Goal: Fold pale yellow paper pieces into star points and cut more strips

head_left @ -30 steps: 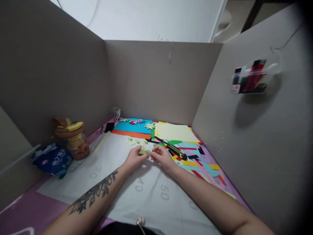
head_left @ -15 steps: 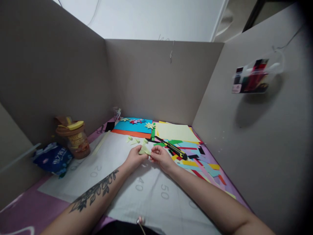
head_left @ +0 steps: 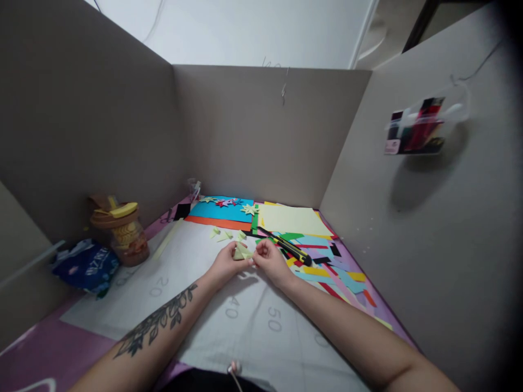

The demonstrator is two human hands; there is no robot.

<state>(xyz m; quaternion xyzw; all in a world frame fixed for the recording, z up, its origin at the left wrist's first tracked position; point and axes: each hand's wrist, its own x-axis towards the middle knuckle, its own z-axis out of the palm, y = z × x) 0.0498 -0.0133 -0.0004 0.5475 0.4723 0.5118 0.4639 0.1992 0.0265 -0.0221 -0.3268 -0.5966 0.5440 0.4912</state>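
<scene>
Between my two hands is a small folded piece of pale green paper (head_left: 242,252). My left hand (head_left: 226,262) pinches its left and lower side. The fingers of my right hand (head_left: 269,261) are closed at its right corner; their tips partly hide it. Just beyond my hands, several small pale green folded pieces (head_left: 224,236) lie on the white sheet (head_left: 196,316), which is printed with numbers. A black and yellow utility knife (head_left: 290,249) rests to the right of my right hand, on top of coloured paper strips (head_left: 327,270).
Paper stars (head_left: 249,209) lie on blue sheets (head_left: 200,209) at the back, beside a cream paper stack (head_left: 292,220). On the left stand a lidded cup (head_left: 126,234) and a blue packet (head_left: 87,267). A clear container (head_left: 425,128) hangs on the right wall.
The folded paper has turned slightly between my fingers and shows a broader triangular face. My hands stay in nearly the same place; the view has shifted a little.
</scene>
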